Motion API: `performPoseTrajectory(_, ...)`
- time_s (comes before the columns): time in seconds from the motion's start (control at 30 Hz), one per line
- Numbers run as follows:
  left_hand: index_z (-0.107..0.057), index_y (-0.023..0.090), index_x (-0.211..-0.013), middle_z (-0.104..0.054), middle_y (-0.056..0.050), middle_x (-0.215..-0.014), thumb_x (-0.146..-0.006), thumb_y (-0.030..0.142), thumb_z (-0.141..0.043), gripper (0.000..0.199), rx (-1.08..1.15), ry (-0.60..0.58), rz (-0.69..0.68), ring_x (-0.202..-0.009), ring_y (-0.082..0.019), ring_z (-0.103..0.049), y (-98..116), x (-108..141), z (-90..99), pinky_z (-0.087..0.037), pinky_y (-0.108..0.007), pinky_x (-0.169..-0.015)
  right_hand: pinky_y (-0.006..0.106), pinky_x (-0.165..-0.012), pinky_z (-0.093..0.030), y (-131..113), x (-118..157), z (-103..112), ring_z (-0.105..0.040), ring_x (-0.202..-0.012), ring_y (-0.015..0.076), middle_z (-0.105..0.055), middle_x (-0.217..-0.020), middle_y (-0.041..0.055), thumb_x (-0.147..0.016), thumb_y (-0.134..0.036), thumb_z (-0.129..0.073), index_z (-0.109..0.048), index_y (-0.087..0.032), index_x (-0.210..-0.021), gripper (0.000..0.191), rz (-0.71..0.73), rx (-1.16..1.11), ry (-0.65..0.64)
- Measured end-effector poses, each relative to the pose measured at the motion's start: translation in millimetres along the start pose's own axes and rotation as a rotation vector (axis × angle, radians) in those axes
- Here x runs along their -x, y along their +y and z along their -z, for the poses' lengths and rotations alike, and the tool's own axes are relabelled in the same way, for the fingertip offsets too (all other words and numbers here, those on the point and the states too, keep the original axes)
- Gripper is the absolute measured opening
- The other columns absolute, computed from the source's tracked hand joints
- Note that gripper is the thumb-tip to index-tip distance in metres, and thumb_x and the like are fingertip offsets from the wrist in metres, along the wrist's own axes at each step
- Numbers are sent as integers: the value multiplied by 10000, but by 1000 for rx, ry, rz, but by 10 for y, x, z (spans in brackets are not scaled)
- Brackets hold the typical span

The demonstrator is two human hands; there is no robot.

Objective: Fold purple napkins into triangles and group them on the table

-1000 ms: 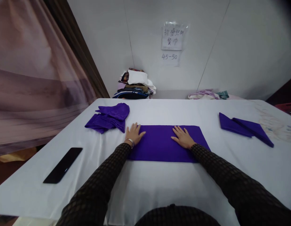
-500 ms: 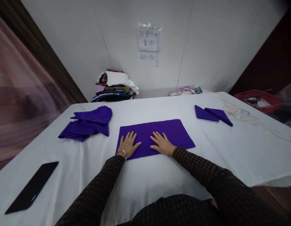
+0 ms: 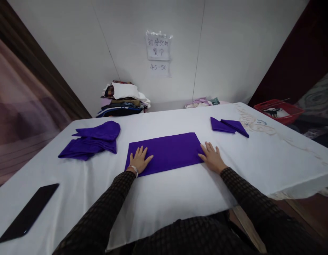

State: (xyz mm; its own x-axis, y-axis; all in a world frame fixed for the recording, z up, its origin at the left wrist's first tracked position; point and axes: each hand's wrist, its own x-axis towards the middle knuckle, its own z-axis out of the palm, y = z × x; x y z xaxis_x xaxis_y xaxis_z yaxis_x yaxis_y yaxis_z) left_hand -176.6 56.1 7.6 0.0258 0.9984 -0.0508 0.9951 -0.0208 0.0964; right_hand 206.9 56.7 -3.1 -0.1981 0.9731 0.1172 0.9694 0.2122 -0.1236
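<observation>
In front of me a purple cloth napkin (image 3: 171,150) lies flat, folded into a wide rectangle. My left hand (image 3: 139,160) rests on its left part with fingers spread, a silvery bracelet at the wrist. At the opposite end, my right hand (image 3: 212,157) lies open with its fingers across the napkin's right edge; the palm is off the cloth. To the left sits a loose heap of purple napkins (image 3: 93,140). Two folded purple napkins (image 3: 230,126), pointed in shape, lie overlapping at the back right.
A white tablecloth (image 3: 164,198) covers the table. A black phone-like slab (image 3: 28,212) lies at the front left. Stacked clothes (image 3: 124,99) and more fabric (image 3: 199,102) stand behind the table. A red basket (image 3: 293,113) is beyond the right edge, and handwritten paper (image 3: 158,47) hangs on the wall.
My right hand has slid rightward from the middle of the napkin to its right edge. My left hand stays on the left part. The whole view has shifted slightly.
</observation>
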Motion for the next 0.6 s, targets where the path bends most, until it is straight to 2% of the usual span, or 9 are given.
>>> performPoseTrajectory(0.1,-324,206,-1423,-226,-83,-1525,-918,525,-244,603,25,98,-45,-1406,-270,-158,456,40,28,-126,-574,-1097,545,-1088,-99,-574,-93,23,-120,-1405,277,-207,-1525,126,-943,-474,-286,-288,-196,-1442,572,171,-78,28)
performPoseTrajectory(0.2,-351,223,-1412,-245,-64,-1520,-931,445,-243,540,55,104,-92,-1404,-244,-172,944,61,-33,-118,-552,-1110,540,-1085,-111,-1140,-204,-29,-144,-1399,275,-225,-1520,125,-950,-342,-290,-275,-190,-1447,520,271,-128,-4)
performPoseTrajectory(0.3,-352,228,-1413,-233,-59,-1525,-924,385,-265,520,55,74,-13,-1407,-247,-158,1175,72,-136,-112,-553,-1112,535,-1079,-141,-1415,-256,-130,-180,-1390,277,-254,-1509,136,-934,-247,-295,-285,-177,-1442,512,286,-152,-51)
performPoseTrajectory(0.37,-341,222,-1419,-231,-64,-1526,-922,409,-261,537,44,64,37,-1407,-259,-156,1137,101,-187,-100,-564,-1110,535,-1074,-156,-1386,-243,-192,-199,-1383,286,-276,-1498,147,-941,-277,-297,-307,-172,-1433,504,260,-146,-64)
performPoseTrajectory(0.43,-322,212,-1428,-228,-69,-1526,-922,452,-241,566,31,53,73,-1407,-267,-152,970,161,-208,-94,-574,-1106,540,-1071,-163,-1209,-204,-230,-209,-1379,294,-287,-1493,152,-948,-337,-297,-319,-174,-1429,509,223,-121,-59)
performPoseTrajectory(0.6,-277,206,-1444,-185,-70,-1537,-918,499,-217,605,2,18,264,-1413,-273,-122,245,422,-157,-117,-591,-1094,547,-1063,-185,-449,-59,-231,-226,-1374,297,-292,-1493,135,-951,-376,-276,-339,-165,-1421,518,97,3,-38)
